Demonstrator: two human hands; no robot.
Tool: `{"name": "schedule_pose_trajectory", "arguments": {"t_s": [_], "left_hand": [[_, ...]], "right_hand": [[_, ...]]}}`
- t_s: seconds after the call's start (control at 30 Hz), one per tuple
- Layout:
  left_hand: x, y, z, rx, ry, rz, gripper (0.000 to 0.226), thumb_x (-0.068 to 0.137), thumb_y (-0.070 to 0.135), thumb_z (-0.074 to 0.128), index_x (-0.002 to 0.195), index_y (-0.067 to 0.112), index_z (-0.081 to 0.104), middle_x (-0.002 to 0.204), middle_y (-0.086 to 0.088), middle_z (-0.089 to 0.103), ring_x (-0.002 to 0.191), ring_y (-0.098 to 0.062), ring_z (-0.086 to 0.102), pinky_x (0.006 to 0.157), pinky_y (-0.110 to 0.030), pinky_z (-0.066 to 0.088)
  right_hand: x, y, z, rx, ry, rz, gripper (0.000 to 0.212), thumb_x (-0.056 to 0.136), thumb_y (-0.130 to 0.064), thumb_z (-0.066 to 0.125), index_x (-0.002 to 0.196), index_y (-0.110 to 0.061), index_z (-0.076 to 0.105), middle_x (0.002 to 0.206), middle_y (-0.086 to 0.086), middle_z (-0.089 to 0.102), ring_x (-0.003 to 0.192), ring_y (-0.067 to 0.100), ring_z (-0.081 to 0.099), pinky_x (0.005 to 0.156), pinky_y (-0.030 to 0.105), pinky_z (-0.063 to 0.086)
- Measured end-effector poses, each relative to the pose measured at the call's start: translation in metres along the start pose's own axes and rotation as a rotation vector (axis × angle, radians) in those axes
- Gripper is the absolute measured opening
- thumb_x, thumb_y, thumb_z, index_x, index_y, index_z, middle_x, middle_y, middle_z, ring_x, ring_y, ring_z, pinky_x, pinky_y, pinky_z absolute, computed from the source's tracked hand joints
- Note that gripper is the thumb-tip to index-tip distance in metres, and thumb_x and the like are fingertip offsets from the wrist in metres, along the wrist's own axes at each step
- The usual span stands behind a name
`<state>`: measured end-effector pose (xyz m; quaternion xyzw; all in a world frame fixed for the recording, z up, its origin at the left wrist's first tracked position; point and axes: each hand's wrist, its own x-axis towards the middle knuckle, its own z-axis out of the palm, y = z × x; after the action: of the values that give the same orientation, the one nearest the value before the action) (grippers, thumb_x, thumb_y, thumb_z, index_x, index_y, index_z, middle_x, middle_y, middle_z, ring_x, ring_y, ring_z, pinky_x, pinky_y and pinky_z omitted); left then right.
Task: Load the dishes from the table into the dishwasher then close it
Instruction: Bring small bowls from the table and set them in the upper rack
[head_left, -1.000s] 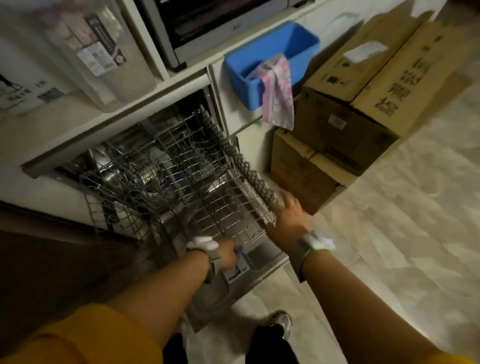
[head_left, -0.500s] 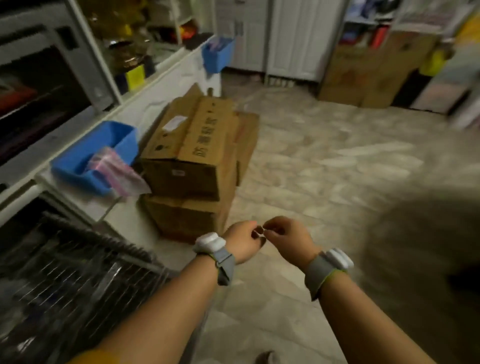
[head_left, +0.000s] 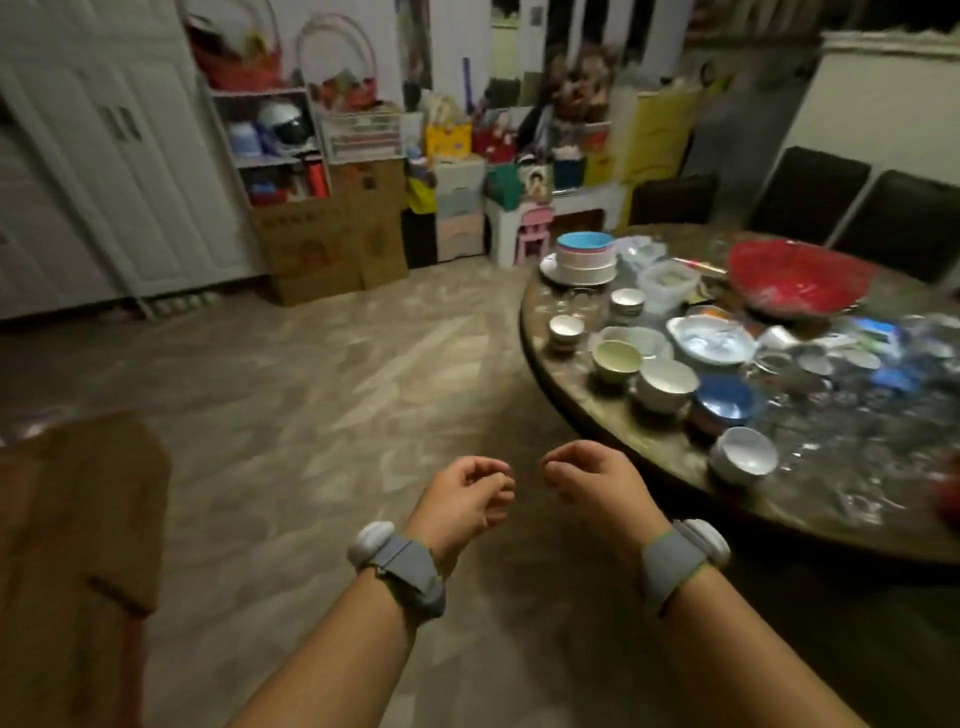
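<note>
A round table (head_left: 597, 415) fills the right side, crowded with dishes. Along its near edge sit a white bowl (head_left: 744, 455), a blue bowl (head_left: 723, 404), another white bowl (head_left: 666, 384) and a pale green bowl (head_left: 616, 359). A stack of plates topped by a blue one (head_left: 585, 257) stands at the far left edge, and a red basket (head_left: 795, 278) further back. My left hand (head_left: 462, 496) and my right hand (head_left: 592, 483) hang side by side in front of me, left of the table, fingers loosely curled, holding nothing. The dishwasher is out of view.
A cardboard box (head_left: 78, 519) is close at my lower left. Open tiled floor (head_left: 322, 395) stretches ahead to stacked boxes (head_left: 327, 239) and cluttered shelves (head_left: 280, 145) along the far wall. Dark chairs (head_left: 810, 192) stand behind the table. Glassware (head_left: 857, 415) covers the table's right part.
The view has swung from the open dishwasher rack past the cardboard boxes to the table. Both hands left the rack and now hang free in front of me.
</note>
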<state>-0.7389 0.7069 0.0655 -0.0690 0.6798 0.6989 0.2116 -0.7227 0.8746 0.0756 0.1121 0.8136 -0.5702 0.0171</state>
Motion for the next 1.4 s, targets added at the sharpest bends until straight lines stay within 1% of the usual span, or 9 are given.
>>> {"name": "schedule_pose_trajectory", "arguments": {"t_s": [0.13, 0.33, 0.5, 0.73, 0.87, 0.97, 1.1, 1.27, 1.4], "left_hand": [[0.073, 0.023, 0.072, 0.084, -0.161, -0.052, 0.009, 0.096, 0.009, 0.053, 0.094, 0.014, 0.061, 0.088, -0.004, 0.067, 0.075, -0.011, 0.062, 0.063, -0.023, 0.049], [0.155, 0.024, 0.113, 0.292, -0.394, -0.102, 0.012, 0.095, 0.015, 0.056, 0.104, 0.015, 0.063, 0.101, -0.005, 0.069, 0.087, -0.012, 0.065, 0.07, -0.023, 0.052], [0.202, 0.021, 0.171, 0.429, -0.607, -0.128, 0.014, 0.093, 0.015, 0.058, 0.105, 0.016, 0.064, 0.106, -0.008, 0.069, 0.09, -0.012, 0.064, 0.083, -0.028, 0.053], [0.227, 0.0, 0.293, 0.586, -0.796, -0.083, 0.01, 0.091, 0.013, 0.059, 0.098, 0.019, 0.063, 0.098, -0.005, 0.069, 0.081, -0.008, 0.064, 0.069, -0.022, 0.049], [0.239, -0.012, 0.343, 0.673, -0.732, 0.058, 0.011, 0.089, 0.013, 0.062, 0.094, 0.022, 0.063, 0.094, -0.002, 0.066, 0.081, -0.011, 0.062, 0.07, -0.023, 0.05], [0.247, -0.029, 0.377, 0.773, -0.471, 0.162, 0.036, 0.083, 0.017, 0.069, 0.117, 0.017, 0.056, 0.112, -0.001, 0.058, 0.098, -0.016, 0.059, 0.085, -0.029, 0.05], [0.266, -0.044, 0.405, 0.764, -0.186, -0.025, 0.069, 0.081, 0.021, 0.071, 0.14, 0.008, 0.038, 0.14, -0.016, 0.043, 0.126, -0.031, 0.044, 0.107, -0.041, 0.038], [0.284, -0.052, 0.422, 0.804, -0.152, -0.141, 0.065, 0.091, 0.025, 0.06, 0.147, 0.013, 0.029, 0.148, -0.015, 0.037, 0.136, -0.03, 0.036, 0.109, -0.034, 0.029], [0.301, -0.056, 0.431, 0.869, -0.197, -0.174, 0.05, 0.094, 0.026, 0.054, 0.141, 0.014, 0.042, 0.138, -0.012, 0.052, 0.124, -0.03, 0.049, 0.102, -0.033, 0.04]], "right_hand": [[0.05, 0.024, -0.081, 0.187, 0.243, 0.147, 0.013, 0.088, -0.007, 0.063, 0.082, -0.016, 0.071, 0.089, 0.015, 0.072, 0.085, 0.029, 0.069, 0.085, 0.049, 0.053], [0.094, 0.046, -0.115, 0.176, 0.37, 0.206, 0.008, 0.09, -0.007, 0.061, 0.092, -0.012, 0.068, 0.092, 0.011, 0.07, 0.09, 0.023, 0.069, 0.084, 0.038, 0.056], [0.107, 0.073, -0.155, 0.104, 0.487, 0.291, 0.011, 0.086, -0.009, 0.065, 0.089, -0.018, 0.069, 0.089, 0.007, 0.07, 0.09, 0.024, 0.067, 0.082, 0.041, 0.057], [0.082, 0.136, -0.237, 0.122, 0.661, 0.385, 0.009, 0.086, -0.005, 0.065, 0.089, -0.013, 0.069, 0.087, 0.008, 0.07, 0.089, 0.026, 0.067, 0.076, 0.037, 0.055], [0.082, 0.175, -0.277, 0.1, 0.614, 0.427, 0.008, 0.085, -0.011, 0.067, 0.088, -0.018, 0.07, 0.086, 0.005, 0.071, 0.088, 0.024, 0.067, 0.082, 0.041, 0.057], [0.089, 0.203, -0.309, 0.071, 0.514, 0.441, 0.01, 0.084, -0.016, 0.067, 0.085, -0.025, 0.067, 0.088, 0.0, 0.068, 0.087, 0.019, 0.065, 0.082, 0.042, 0.057], [0.108, 0.228, -0.341, 0.067, 0.392, 0.489, 0.015, 0.083, -0.014, 0.067, 0.096, -0.021, 0.062, 0.096, 0.0, 0.066, 0.092, 0.022, 0.063, 0.086, 0.04, 0.054], [0.139, 0.252, -0.349, 0.099, 0.285, 0.533, 0.03, 0.082, -0.02, 0.068, 0.11, -0.02, 0.058, 0.109, -0.001, 0.061, 0.093, 0.024, 0.064, 0.088, 0.045, 0.055], [0.158, 0.259, -0.343, 0.083, 0.192, 0.589, 0.054, 0.087, -0.022, 0.065, 0.137, -0.016, 0.044, 0.13, -0.001, 0.05, 0.09, 0.02, 0.061, 0.087, 0.037, 0.054]]}}
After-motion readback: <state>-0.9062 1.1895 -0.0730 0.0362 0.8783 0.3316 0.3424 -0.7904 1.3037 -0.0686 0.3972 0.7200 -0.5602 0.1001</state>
